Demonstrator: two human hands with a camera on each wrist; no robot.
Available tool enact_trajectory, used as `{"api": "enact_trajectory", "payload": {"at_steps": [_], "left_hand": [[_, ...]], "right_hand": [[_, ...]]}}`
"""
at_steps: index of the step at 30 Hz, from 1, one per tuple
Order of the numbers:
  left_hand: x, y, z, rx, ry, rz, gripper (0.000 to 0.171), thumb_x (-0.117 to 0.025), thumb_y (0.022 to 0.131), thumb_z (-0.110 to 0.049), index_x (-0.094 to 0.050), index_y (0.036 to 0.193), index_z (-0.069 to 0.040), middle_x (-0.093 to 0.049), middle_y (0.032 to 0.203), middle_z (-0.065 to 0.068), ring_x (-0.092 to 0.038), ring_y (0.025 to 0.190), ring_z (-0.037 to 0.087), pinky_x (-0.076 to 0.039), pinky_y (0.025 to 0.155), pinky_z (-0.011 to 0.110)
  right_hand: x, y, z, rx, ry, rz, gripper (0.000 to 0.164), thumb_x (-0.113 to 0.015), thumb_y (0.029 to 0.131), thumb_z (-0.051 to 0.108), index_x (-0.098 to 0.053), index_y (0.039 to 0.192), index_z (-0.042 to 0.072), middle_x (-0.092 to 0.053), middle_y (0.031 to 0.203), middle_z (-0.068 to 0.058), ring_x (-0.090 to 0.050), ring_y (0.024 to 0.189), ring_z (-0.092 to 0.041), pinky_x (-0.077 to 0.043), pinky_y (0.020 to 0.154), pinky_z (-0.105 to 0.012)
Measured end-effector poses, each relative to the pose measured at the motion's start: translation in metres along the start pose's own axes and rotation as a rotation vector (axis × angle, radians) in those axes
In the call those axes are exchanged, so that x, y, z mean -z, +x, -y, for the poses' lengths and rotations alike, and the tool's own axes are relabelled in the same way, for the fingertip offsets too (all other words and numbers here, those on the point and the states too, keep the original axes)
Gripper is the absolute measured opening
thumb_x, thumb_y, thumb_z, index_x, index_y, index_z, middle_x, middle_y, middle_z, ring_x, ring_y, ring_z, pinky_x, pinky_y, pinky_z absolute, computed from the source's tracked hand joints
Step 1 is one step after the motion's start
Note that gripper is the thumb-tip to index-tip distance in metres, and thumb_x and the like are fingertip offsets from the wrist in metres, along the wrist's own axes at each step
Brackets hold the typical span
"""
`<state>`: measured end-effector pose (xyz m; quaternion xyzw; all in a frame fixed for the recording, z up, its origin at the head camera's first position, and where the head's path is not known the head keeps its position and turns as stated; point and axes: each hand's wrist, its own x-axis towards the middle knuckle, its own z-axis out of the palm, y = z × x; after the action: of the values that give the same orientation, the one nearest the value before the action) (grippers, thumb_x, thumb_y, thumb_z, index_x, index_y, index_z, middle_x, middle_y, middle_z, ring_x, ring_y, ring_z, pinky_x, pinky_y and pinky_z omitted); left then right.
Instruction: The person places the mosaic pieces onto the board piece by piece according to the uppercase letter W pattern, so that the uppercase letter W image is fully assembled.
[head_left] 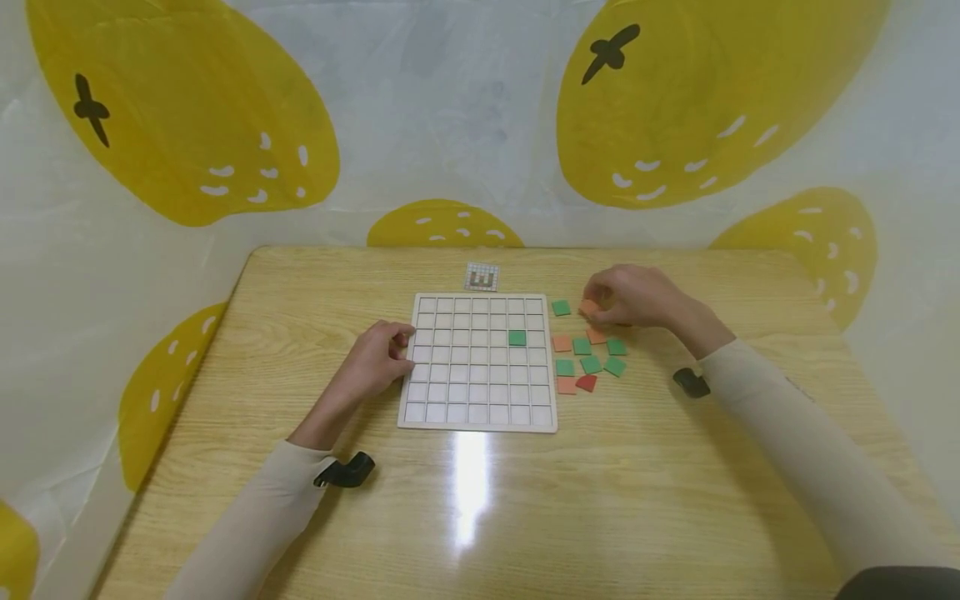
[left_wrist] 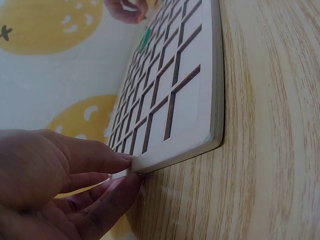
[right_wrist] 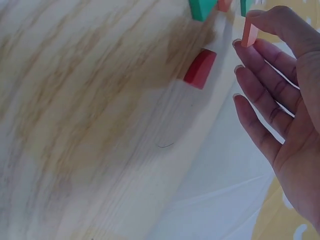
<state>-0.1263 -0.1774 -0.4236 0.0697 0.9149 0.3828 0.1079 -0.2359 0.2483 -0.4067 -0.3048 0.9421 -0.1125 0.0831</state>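
At the left edge of a pale grid board (head_left: 455,390), my left hand (head_left: 371,360) holds the rim between thumb and fingers. The left wrist view shows those fingertips right at the board's edge (left_wrist: 172,154). A green square tile (head_left: 517,337) sits in one cell toward the right of the board. My right hand (head_left: 633,296) is over the loose tiles and pinches an orange tile (right_wrist: 249,34) between thumb and index finger. Its other fingers are extended in the right wrist view. A red piece (right_wrist: 200,69) with a curved side lies on the table below this hand.
Right of the board lie several green tiles (head_left: 591,365), orange tiles (head_left: 566,386) and the red piece (head_left: 587,383). Behind the board is a small card (head_left: 481,276) with a printed grid pattern. The wooden table (head_left: 600,500) meets a wall covering with yellow fruit shapes.
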Motion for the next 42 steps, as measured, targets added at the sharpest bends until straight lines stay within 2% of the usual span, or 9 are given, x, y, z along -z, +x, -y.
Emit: {"api": "enact_trajectory", "payload": {"at_steps": [7, 21, 32, 38, 42], "left_hand": [[0.0, 0.0, 0.0, 0.0, 0.003, 0.006, 0.056, -0.075, 0.084, 0.004, -0.058, 0.137, 0.005, -0.058, 0.111, 0.017, -0.06, 0.094, 0.026, -0.053, 0.078, 0.034], [0.002, 0.002, -0.003, 0.015, 0.011, 0.01, 0.056, -0.074, 0.084, 0.005, -0.057, 0.137, 0.005, -0.058, 0.111, 0.017, -0.06, 0.094, 0.026, -0.053, 0.078, 0.034], [0.004, 0.001, -0.005, 0.01, 0.017, 0.013, 0.055, -0.074, 0.084, 0.006, -0.058, 0.136, 0.006, -0.059, 0.11, 0.018, -0.061, 0.094, 0.027, -0.053, 0.078, 0.035], [0.004, 0.003, -0.004, 0.018, 0.021, 0.019, 0.055, -0.075, 0.084, 0.005, -0.057, 0.137, 0.006, -0.058, 0.111, 0.018, -0.06, 0.095, 0.027, -0.053, 0.078, 0.035], [0.003, 0.002, -0.004, 0.029, 0.022, 0.021, 0.055, -0.075, 0.085, 0.004, -0.057, 0.137, 0.005, -0.058, 0.112, 0.017, -0.06, 0.096, 0.027, -0.053, 0.079, 0.035]], "right_hand": [[0.007, -0.001, 0.011, 0.04, 0.033, 0.01, 0.014, -0.078, 0.085, 0.027, -0.074, 0.097, 0.02, -0.071, 0.09, 0.005, -0.065, 0.084, -0.015, -0.053, 0.074, -0.039], [0.01, 0.003, 0.026, 0.118, 0.062, 0.017, 0.017, -0.079, 0.083, 0.027, -0.074, 0.098, 0.022, -0.07, 0.091, 0.009, -0.065, 0.087, -0.015, -0.053, 0.076, -0.037], [0.008, 0.005, 0.045, 0.227, 0.062, 0.003, 0.014, -0.077, 0.085, 0.03, -0.073, 0.096, 0.022, -0.069, 0.09, 0.009, -0.065, 0.087, -0.014, -0.052, 0.076, -0.036], [0.003, 0.01, 0.056, 0.249, 0.073, 0.042, 0.02, -0.082, 0.081, 0.03, -0.074, 0.097, 0.02, -0.07, 0.091, 0.008, -0.064, 0.087, -0.012, -0.053, 0.077, -0.035], [0.0, 0.013, 0.065, 0.249, 0.07, 0.082, 0.022, -0.082, 0.082, 0.032, -0.074, 0.099, 0.02, -0.07, 0.092, 0.009, -0.063, 0.086, -0.009, -0.054, 0.079, -0.033]]}}
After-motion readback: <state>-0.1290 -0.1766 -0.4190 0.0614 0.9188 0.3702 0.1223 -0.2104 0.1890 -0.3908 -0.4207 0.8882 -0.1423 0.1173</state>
